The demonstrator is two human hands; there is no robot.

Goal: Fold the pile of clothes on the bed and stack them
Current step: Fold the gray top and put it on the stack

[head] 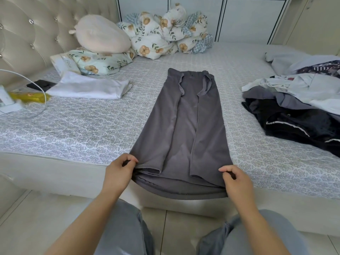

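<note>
One wide bed with a pale grey patterned quilted cover (92,129) fills most of what I see, with a cream tufted headboard (24,34) at its left end. Down the middle lies the long grey soft-knit garment (185,126), its two sides folded in toward the centre, its far end near the floral bedding and its near hem hanging over the bed's edge toward me. On the right sits the jumbled pile of unfolded clothes in black, grey and pale blue (298,103), well apart from the grey piece. At the far side is a heap of floral white duvet (165,37), beside a round pale pink cushion (101,35) resting on a floral pillow (95,61). To the left lies a folded white cloth (88,87), flat on the cover. My left hand (119,172) pinches the hem's left corner, and my right hand (237,179) pinches the right corner, the two hands set apart across the garment's width.
</note>
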